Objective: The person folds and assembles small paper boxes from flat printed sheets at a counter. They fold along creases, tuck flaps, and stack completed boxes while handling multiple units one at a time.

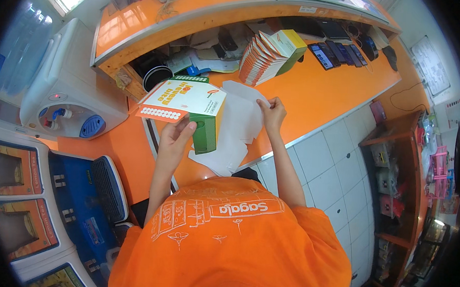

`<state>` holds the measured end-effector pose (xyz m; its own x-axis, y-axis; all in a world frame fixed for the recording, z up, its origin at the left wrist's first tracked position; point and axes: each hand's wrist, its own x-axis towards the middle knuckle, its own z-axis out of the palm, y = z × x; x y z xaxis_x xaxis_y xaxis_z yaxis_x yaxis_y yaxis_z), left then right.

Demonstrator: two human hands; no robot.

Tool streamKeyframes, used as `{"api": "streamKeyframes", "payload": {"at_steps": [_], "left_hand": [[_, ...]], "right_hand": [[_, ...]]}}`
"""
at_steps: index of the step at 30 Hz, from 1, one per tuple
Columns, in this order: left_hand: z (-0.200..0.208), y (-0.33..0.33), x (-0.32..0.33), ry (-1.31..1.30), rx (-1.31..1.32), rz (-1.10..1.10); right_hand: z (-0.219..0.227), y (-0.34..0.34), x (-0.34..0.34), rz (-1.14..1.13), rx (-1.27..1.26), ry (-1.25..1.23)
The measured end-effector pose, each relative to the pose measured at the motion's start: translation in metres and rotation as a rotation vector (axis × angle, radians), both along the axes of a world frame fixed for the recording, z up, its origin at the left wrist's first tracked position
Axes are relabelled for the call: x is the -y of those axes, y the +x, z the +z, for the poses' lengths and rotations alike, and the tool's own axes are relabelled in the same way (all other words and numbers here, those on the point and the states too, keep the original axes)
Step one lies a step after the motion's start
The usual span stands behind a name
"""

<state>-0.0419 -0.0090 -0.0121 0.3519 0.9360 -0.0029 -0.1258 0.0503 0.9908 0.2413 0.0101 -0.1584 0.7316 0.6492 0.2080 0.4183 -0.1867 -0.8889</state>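
Note:
My left hand grips the lower side of a cardboard food box, thumb against the wall. The box is green and white with orange end flaps, which stand out unfolded. Under and beside it lie flat white card sheets with cut, angled outlines; whether they are one piece or several I cannot tell. My right hand pinches the right edge of the white card between thumb and fingers. Beyond both hands stands a tight row of folded boxes, white, orange and green.
Several phones lie at the counter's far right. A shelf with papers and a black round container runs along the back. To the left are a water dispenser and drink dispensers; a shelf rack stands right.

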Motion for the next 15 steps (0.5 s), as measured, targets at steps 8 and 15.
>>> {"api": "streamKeyframes", "payload": {"at_steps": [8, 15], "left_hand": [[-0.005, 0.000, 0.000, 0.015, 0.056, -0.014], [-0.009, 0.000, 0.001, 0.040, -0.057, 0.021]], "right_hand": [[0.001, 0.010, 0.002, 0.324, 0.254, -0.062], [0.021, 0.011, 0.007, 0.415, 0.328, -0.051]]}}
